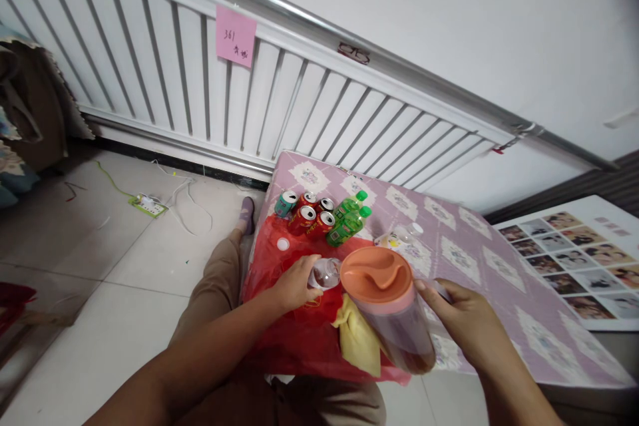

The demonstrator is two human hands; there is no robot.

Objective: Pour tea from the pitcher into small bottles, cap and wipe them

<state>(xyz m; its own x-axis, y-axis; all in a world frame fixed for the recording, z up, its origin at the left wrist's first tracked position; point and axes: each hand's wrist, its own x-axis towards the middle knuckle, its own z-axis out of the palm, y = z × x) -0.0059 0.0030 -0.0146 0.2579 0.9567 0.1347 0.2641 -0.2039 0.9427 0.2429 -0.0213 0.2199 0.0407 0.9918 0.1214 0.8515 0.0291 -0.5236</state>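
Note:
My left hand (298,283) is closed around a small clear plastic bottle (324,273), whose uncapped mouth points right. My right hand (456,313) grips the handle of a clear pitcher (399,333) with an orange lid (377,274). The pitcher tilts toward the left, its lid edge close beside the bottle's mouth; whether they touch I cannot tell. Brown liquid shows low in the pitcher. Under both hands spreads a red plastic sheet (269,279) with a white bottle cap (283,244) on it. A yellow cloth (358,336) lies partly behind the pitcher.
Several drink cans (303,218) and two green bottles (345,226) stand beyond my hands on the patterned tablecloth (399,203). A clear bottle (409,233) is to their right. Behind runs a white radiator (279,100). A power strip (148,205) with cables lies on the floor.

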